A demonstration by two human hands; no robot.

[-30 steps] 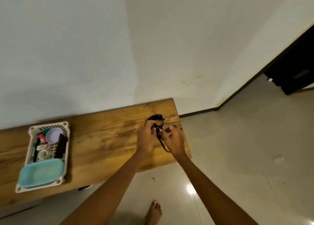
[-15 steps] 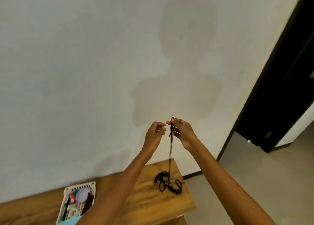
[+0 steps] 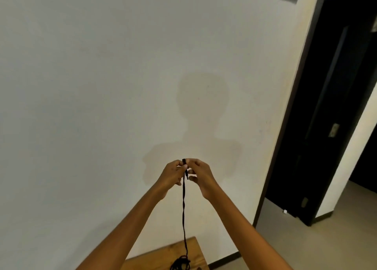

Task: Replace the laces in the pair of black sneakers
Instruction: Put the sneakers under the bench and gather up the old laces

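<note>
2 hands meet high in front of the wall: my left hand (image 3: 173,175) and my right hand (image 3: 199,173) both pinch the top end of the black lace (image 3: 184,204) between curled fingers. The lace hangs straight down, and its remaining part lies coiled on the table (image 3: 195,249). I think holding it high lets it untangle. No sneakers are visible.

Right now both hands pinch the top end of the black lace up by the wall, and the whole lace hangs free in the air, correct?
Not quite. Both the left hand and the right hand do pinch the top end of the black lace, but it does not hang wholly free: the head view shows its lower end still bunched in a pile on the wooden table.
</note>
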